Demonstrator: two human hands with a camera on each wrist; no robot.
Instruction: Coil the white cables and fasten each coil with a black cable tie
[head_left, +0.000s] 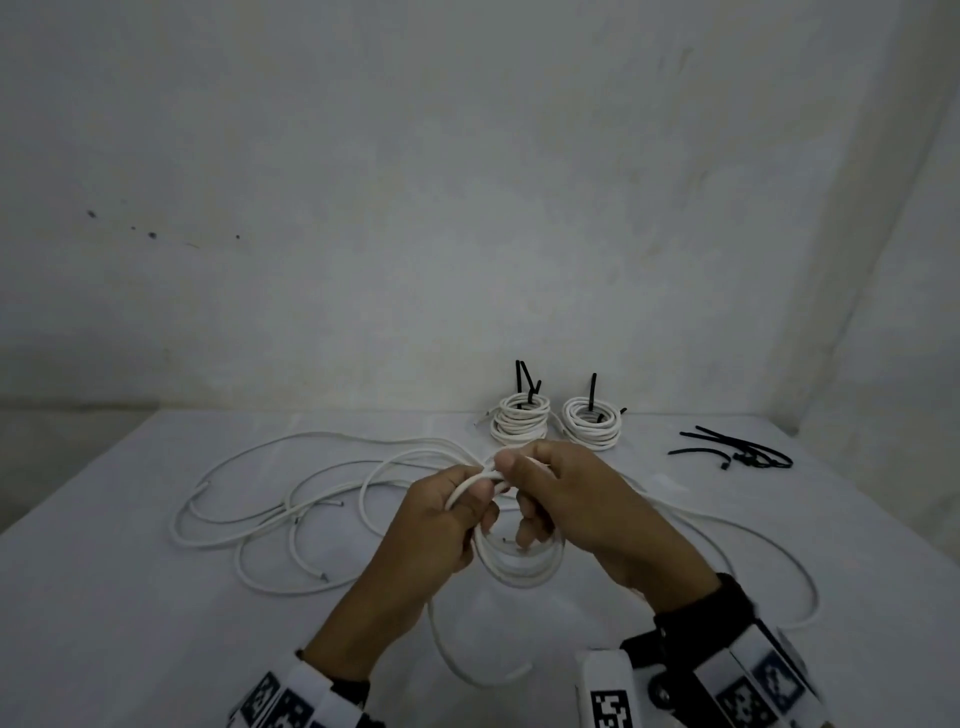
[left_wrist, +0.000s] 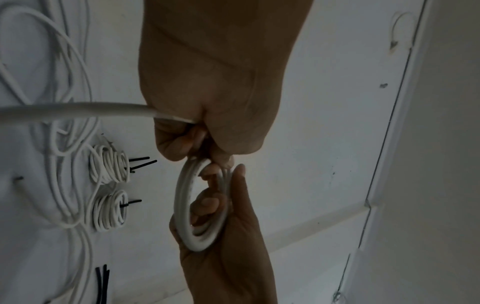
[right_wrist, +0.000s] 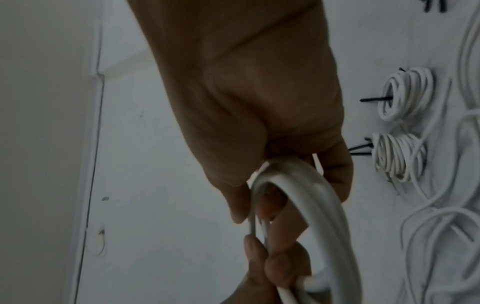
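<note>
- Cable coil (head_left: 522, 564) hangs between my two hands above the table (head_left: 104, 597), just this side of the two finished coils (head_left: 521, 418), which I take as my landmark throughout.
- My right hand (head_left: 582, 512) carries the coil: its fingers (left_wrist: 207, 203) are curled through the ring from inside, and the thumb presses the turns together at the top.
- My left hand (head_left: 441, 525) pinches the incoming strand between thumb and forefinger, right where it meets the top of the coil; the other fingers are curled under it.
- Loose white cable (head_left: 270, 499) lies sprawled on the table left of the finished coils, and more of it trails right of and nearer than them.
- I judge that only a few turns are wound, so the winding step is in hand and most of the length is still to gather.
- To do it well, I would lay each new turn flat beside the last, matching the ring already formed, and let the right thumb clamp it before the left hand slides back along the strand.
- I would let the strand roll between the left fingertips so twist does not build up and spring the loops open.
- Overlapping loops left of the finished coils could snag; I would pull slowly.
- Spare black cable ties (head_left: 737, 451) lie right of the finished coils, within reach of my right hand, though it is occupied; I expect the left hand must fetch one.
</note>
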